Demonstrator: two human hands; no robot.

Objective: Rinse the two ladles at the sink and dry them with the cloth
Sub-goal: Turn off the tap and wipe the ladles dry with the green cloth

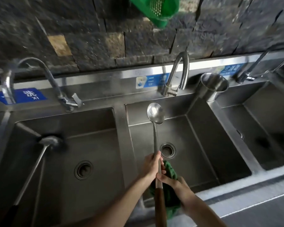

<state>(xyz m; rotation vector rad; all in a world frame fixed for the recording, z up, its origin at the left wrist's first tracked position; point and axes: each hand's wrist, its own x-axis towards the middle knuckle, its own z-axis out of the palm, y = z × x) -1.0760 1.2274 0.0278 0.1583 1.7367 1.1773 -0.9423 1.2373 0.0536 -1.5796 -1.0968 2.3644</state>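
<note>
Left hand (152,164) is closed around the metal shaft of the ladle (155,115), which is held over the middle sink basin (203,145), bowl pointing away. Right hand (175,182) pinches the shaft lower down, green cloth (170,171) bunched in its palm. Second ladle (49,141) leans in the left basin (97,136), untouched.

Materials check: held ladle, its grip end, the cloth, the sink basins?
Held ladle: polished metal, likely stainless steel; the bowl gives mirror-like reflections. Its grip end: dark brown and matte, wood or plastic, cannot tell which. Cloth: green soft fabric, bunched and folded in the right hand. Sink basins: brushed stainless steel, dull grey sheen with creased corners.
</note>
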